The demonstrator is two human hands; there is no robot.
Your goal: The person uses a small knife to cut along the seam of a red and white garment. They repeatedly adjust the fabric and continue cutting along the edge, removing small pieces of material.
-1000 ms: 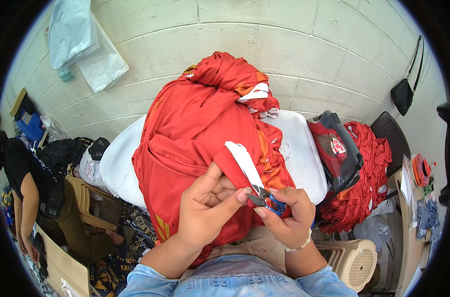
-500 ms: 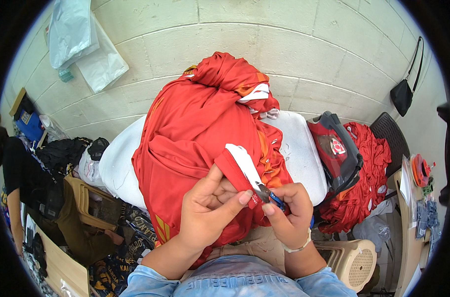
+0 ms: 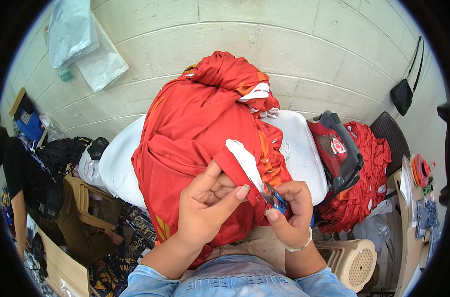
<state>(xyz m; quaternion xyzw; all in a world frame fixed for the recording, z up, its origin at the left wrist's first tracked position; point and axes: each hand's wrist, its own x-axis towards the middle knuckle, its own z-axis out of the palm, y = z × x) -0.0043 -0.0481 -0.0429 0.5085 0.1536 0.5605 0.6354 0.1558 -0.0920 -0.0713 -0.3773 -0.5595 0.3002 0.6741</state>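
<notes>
A large heap of red garments (image 3: 185, 128) with orange and white parts lies in front of me. My left hand (image 3: 202, 208) pinches a red fabric band (image 3: 231, 166) with a white side (image 3: 244, 157) between thumb and fingers, holding it slanted above the heap. Thread snips (image 3: 279, 204) with a blue handle sit in the closed fingers of my right hand (image 3: 298, 213). Their metal blades point up and left, right by the lower end of the band. Whether a thread lies between the blades is too small to tell.
The heap rests on a white padded board (image 3: 304, 153) against a block wall. An iron (image 3: 336, 151) stands at its right, beside more red cloth (image 3: 358, 198). Stacked beige plastic stools (image 3: 353, 262) are at lower right. Another person (image 3: 31, 183) sits at far left.
The snips have shifted slightly right and down, to the lower edge of the band. My left hand has tilted a little, and still pinches the fabric.
</notes>
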